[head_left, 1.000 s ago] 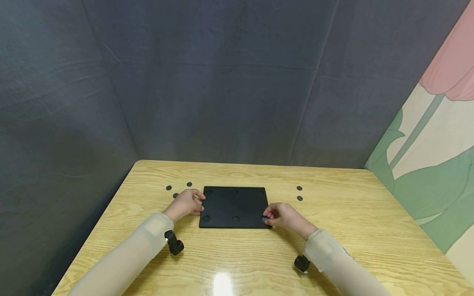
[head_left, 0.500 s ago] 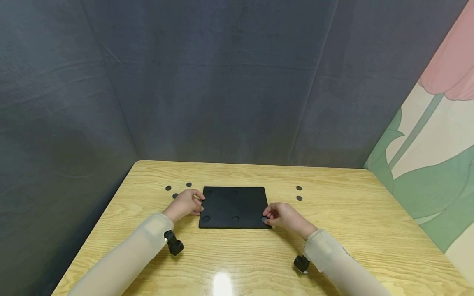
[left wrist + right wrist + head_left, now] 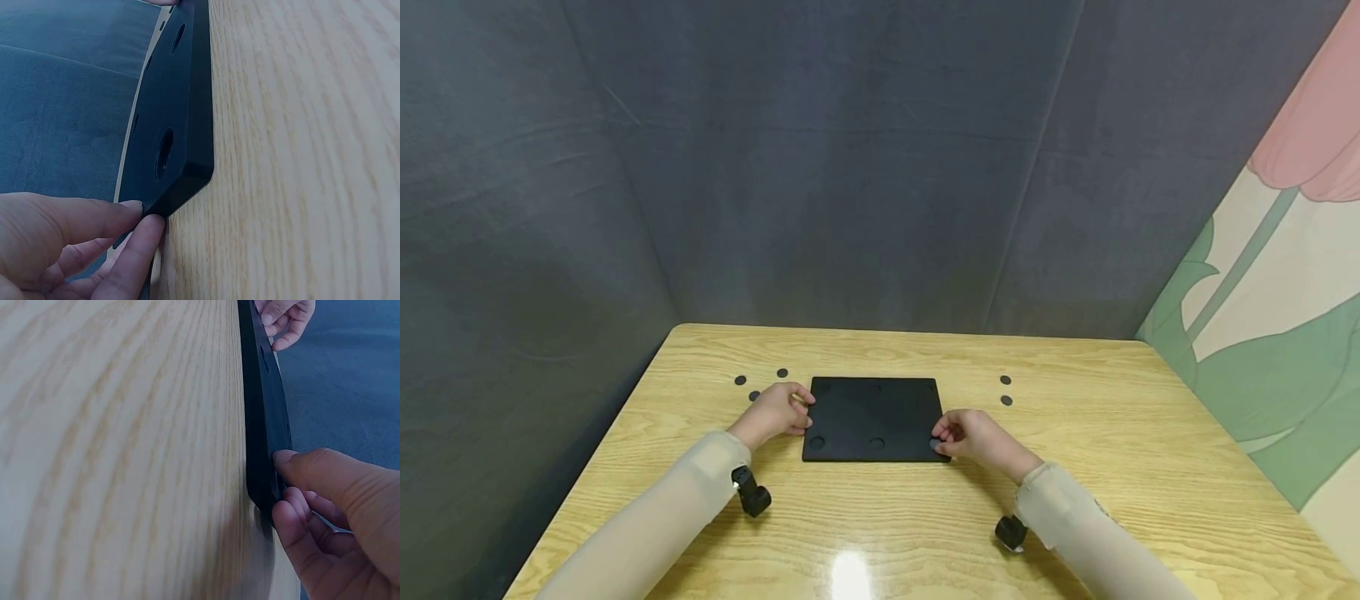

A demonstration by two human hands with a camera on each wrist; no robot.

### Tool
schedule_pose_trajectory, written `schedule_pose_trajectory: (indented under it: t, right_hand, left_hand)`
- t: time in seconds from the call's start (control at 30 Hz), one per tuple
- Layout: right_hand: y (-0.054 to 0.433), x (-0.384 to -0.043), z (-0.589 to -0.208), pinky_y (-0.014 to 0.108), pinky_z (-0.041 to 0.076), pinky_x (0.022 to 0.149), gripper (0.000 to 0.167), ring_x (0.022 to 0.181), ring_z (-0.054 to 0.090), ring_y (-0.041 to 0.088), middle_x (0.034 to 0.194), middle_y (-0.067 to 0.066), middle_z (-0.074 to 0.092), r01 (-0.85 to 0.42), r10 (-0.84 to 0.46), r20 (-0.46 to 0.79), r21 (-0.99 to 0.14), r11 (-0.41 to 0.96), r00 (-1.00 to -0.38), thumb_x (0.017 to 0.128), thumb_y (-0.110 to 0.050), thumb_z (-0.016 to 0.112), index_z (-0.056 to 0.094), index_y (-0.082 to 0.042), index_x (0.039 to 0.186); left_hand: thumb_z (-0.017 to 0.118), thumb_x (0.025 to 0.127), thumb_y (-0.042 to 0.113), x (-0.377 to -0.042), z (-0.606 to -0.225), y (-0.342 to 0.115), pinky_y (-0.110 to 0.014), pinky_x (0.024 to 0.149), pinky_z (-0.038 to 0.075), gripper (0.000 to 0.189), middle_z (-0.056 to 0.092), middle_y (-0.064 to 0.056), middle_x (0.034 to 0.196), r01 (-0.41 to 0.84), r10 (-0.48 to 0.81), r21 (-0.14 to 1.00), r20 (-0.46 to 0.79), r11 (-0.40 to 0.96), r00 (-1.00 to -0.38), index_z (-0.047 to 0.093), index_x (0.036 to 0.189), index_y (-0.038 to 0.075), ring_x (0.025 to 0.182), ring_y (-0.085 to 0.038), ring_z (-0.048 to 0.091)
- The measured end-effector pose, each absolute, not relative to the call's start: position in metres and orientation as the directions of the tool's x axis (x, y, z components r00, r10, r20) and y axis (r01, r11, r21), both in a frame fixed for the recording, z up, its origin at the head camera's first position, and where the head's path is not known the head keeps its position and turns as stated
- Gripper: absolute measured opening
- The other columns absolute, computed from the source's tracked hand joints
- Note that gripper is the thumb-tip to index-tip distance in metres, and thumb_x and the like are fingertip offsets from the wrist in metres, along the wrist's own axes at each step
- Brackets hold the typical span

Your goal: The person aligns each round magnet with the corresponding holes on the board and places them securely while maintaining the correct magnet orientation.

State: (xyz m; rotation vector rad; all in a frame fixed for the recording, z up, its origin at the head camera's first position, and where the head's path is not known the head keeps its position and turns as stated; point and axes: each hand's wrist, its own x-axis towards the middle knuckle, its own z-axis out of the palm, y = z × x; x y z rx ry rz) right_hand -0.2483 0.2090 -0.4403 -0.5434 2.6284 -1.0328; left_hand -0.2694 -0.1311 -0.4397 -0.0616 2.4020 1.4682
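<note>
Nearest are two pale sleeves (image 3: 647, 521), each with a small black camera (image 3: 756, 500) at the cuff, reaching over the wooden bench (image 3: 880, 512). The right hand (image 3: 976, 435) sits nearer the person, at the near right corner of the black board (image 3: 872, 412), fingertips close together; it seems to pinch a small dark disc (image 3: 936, 445) there, though whether that disc is seated in a hollow I cannot tell. A little farther off, the left hand (image 3: 775, 411) pinches the board's left edge, fingers narrow on the rim.

So the board lies directly between the hands, to the right of the left one and to the left of the right one. It rests flat on the bench, its long axis running left to right across the person, its face with the round hollows upward and one long edge toward the person.

Beyond the left hand lie three loose discs (image 3: 741, 380), one just beside it; beyond the right hand, two more discs (image 3: 1005, 380). Behind the bench hangs a dark curtain (image 3: 850, 167), with a flower-patterned wall (image 3: 1285, 275) at right.
</note>
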Motion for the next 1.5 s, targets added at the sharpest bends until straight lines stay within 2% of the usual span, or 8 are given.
schedule_pose_trajectory:
  t: [0.7, 0.97, 1.23, 1.5]
  right_hand:
    - [0.21, -0.246, -0.44, 0.021, 0.05, 0.063, 0.014, 0.076, 0.056, 0.013, 0.083, 0.001, 0.062, -0.215, -0.421, -0.124, -0.713, 0.668, -0.898, 0.084, -0.002, 0.073, 0.067, -0.002, 0.096]
    - [0.215, -0.247, -0.431, 0.022, 0.051, 0.063, 0.014, 0.08, 0.061, 0.013, 0.089, 0.001, 0.066, -0.236, -0.469, -0.137, -0.721, 0.651, -0.873, 0.089, -0.004, 0.066, 0.068, -0.002, 0.103]
    - [0.227, -0.251, -0.412, 0.023, 0.053, 0.07, 0.017, 0.084, 0.064, 0.015, 0.094, 0.004, 0.068, -0.306, -0.516, -0.079, -0.725, 0.617, -0.853, 0.092, -0.007, 0.063, 0.068, -0.001, 0.107]
    - [0.239, -0.257, -0.399, 0.033, 0.052, 0.081, 0.023, 0.087, 0.06, 0.015, 0.096, 0.003, 0.067, -0.356, -0.499, -0.003, -0.697, 0.623, -0.867, 0.093, -0.018, 0.065, 0.068, -0.002, 0.109]
  left_hand:
    - [0.063, 0.086, -0.011, -0.268, -0.438, -0.131, -0.035, 0.072, 0.059, 0.031, 0.061, -0.016, 0.091, -0.196, 0.145, 0.865, -0.292, 0.461, -0.945, 0.06, 0.115, -0.002, 0.078, -0.021, 0.066]
    - [0.063, 0.086, -0.01, -0.268, -0.439, -0.131, -0.035, 0.072, 0.059, 0.031, 0.061, -0.015, 0.091, -0.196, 0.145, 0.865, -0.292, 0.463, -0.946, 0.06, 0.115, -0.001, 0.077, -0.021, 0.066]
    - [0.064, 0.086, -0.01, -0.267, -0.437, -0.131, -0.035, 0.073, 0.059, 0.031, 0.06, -0.016, 0.091, -0.189, 0.147, 0.867, -0.285, 0.46, -0.947, 0.06, 0.115, -0.002, 0.077, -0.021, 0.066]
    - [0.063, 0.086, -0.01, -0.267, -0.439, -0.132, -0.035, 0.073, 0.059, 0.031, 0.06, -0.016, 0.091, -0.184, 0.154, 0.871, -0.281, 0.456, -0.947, 0.06, 0.115, -0.002, 0.078, -0.021, 0.066]
